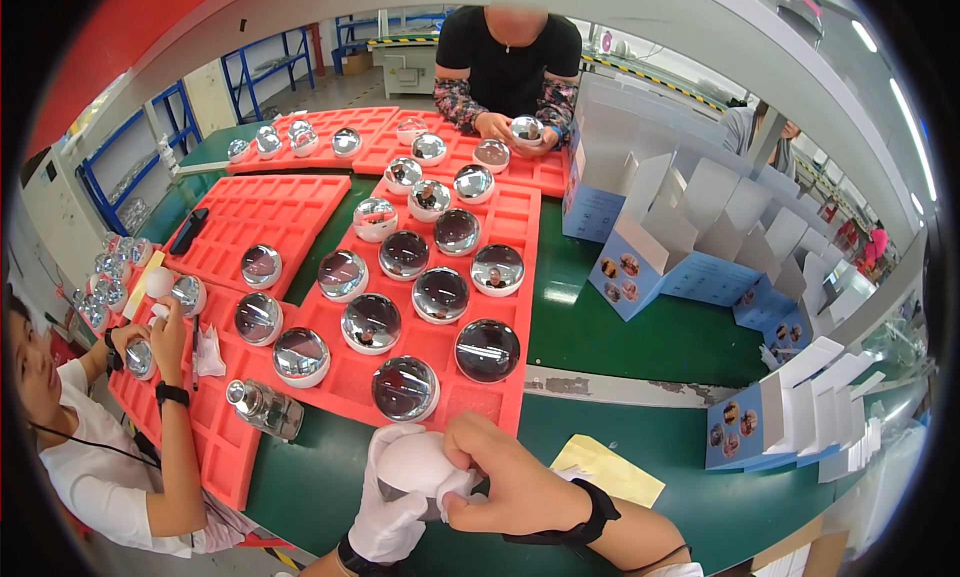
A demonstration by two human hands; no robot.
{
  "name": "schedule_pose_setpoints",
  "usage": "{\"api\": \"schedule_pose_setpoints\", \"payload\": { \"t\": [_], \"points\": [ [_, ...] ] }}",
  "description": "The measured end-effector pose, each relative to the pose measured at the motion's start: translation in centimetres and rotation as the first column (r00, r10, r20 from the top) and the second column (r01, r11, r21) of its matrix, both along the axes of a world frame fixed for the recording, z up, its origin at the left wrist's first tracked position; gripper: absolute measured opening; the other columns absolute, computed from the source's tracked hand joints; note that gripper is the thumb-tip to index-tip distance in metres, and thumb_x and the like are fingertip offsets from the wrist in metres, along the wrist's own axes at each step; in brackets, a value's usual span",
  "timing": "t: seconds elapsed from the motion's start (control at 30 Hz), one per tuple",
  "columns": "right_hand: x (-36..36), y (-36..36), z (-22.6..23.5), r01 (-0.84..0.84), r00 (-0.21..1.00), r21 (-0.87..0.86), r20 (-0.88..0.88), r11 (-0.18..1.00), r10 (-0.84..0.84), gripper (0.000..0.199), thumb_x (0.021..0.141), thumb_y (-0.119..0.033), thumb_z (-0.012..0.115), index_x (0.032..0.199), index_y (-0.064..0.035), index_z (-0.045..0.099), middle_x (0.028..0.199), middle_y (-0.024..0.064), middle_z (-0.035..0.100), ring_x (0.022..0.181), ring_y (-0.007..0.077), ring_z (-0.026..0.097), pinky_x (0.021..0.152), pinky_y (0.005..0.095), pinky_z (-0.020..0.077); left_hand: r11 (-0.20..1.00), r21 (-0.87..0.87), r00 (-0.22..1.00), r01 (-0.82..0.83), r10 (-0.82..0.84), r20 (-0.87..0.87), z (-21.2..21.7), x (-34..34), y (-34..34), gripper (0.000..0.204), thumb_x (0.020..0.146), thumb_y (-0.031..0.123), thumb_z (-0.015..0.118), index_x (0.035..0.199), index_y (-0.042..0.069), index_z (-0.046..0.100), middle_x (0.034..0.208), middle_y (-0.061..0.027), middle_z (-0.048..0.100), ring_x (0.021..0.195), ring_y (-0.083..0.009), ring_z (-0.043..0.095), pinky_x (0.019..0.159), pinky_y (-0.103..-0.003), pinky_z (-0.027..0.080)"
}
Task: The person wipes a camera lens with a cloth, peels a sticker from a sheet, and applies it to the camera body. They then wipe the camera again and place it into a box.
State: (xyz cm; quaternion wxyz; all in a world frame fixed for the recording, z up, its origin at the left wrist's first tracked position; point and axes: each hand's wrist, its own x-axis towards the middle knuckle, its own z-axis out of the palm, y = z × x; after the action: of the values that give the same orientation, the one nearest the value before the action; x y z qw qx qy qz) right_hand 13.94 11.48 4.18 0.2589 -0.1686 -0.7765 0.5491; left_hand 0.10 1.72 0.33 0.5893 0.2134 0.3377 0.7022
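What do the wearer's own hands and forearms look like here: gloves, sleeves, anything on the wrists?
The left hand wears a white fabric glove with a dark band at the wrist. The right hand is bare, no glove, with a black wristband; a thin dark cord crosses the forearm near a white sleeve edge.

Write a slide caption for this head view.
Gloved left hand and bare right hand hold a white dome beside red trays.

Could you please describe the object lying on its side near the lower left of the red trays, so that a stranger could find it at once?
Start at the large red foam tray in the middle of the green table, filled with mirrored domes. Follow its near edge to the left, past the dome in a white base. There lies the object: a silvery cylinder tipped on its side, while every neighbour is a round dome sitting upright.
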Motion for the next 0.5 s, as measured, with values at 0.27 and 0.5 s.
{"api": "schedule_pose_setpoints", "payload": {
  "t": [0.27, 0.5],
  "points": [
    [-0.08, -0.49, 0.18, 0.057, 0.998, 0.005, 0.009, 0.998, -0.057, 0.035, 0.07, -0.013, 0.067, 0.083, -0.0059, 0.036, 0.082, 0.0055, 0.034, 0.073, 0.0182, 0.036, 0.059, 0.0287, 0.0336, 0.999, -0.031, 0.992, 0.034, -0.038, -0.121, 0.25, 0.06, -0.11, 0.078, 0.067, 0.027, 0.077, 0.129, 0.008, 0.033, 0.119, -0.0127, 0.05, 0.109, -0.0269, 0.055, 0.094, -0.039, 0.047],
    [-0.01, -0.21, 0.14, 0.028, 1.0, -0.031, 0.012, 0.999, -0.028, 0.036, 0.069, -0.014, 0.068, 0.082, -0.0058, 0.036, 0.081, 0.0055, 0.034, 0.073, 0.0184, 0.035, 0.059, 0.0291, 0.0327, 1.0, 0.014, 1.0, 0.009, -0.009, 0.01, -0.4, 0.04, -0.02, 0.078, 0.065, 0.021, 0.083, 0.126, 0.007, 0.037, 0.118, -0.0089, 0.051, 0.108, -0.0198, 0.055, 0.091, -0.034, 0.047]
  ]
}}
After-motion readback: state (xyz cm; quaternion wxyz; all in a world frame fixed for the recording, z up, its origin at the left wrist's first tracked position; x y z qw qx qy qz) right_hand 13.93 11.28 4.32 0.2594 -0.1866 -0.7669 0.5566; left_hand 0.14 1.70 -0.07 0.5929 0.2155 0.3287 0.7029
